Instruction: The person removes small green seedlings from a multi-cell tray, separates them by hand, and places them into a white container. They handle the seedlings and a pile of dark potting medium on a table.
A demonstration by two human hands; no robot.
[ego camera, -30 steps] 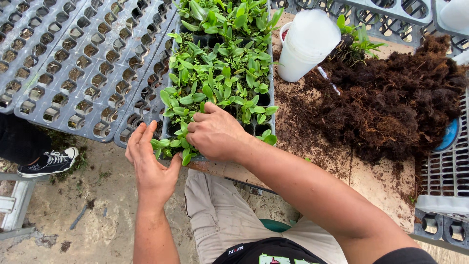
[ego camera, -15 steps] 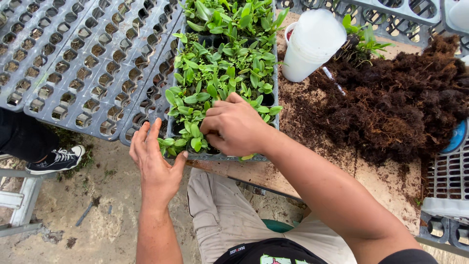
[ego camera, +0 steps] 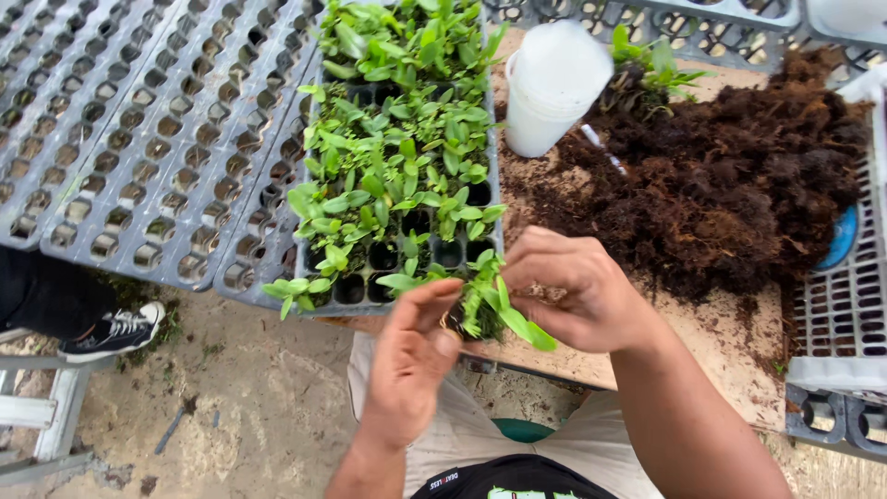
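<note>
Green seedling: a small leafy plug [ego camera: 485, 310] with a dark root ball, held between both hands at lower centre of the frame, just off the near edge of the tray.
Right hand: the right hand [ego camera: 577, 291] has its grip pinched on the seedling from the right, fingers curled around the root end.
Left hand: the left hand [ego camera: 411, 360] rises from the bottom centre, thumb and fingertips touching the seedling's root ball from the left; its grip is closed lightly on the plug.
Clothing: beige trousers [ego camera: 443, 434] at the bottom of the frame.
Ground: bare concrete floor [ego camera: 240, 407] at lower left, with a black sneaker [ego camera: 115, 333] of another person.
Tabletop: a wooden tabletop [ego camera: 721, 356] strewn with brown crumbs, right of centre.
Seedling tray: a grey cell tray [ego camera: 370, 286] packed with green plants, centre; the nearest cells are empty.
Fibre: a dark brown heap of fibre [ego camera: 748, 185] at upper right.
Cup: a white plastic cup [ego camera: 554, 88] at top centre, beside the heap.
Empty trays: grey cell trays [ego camera: 139, 139] at upper left.
</note>
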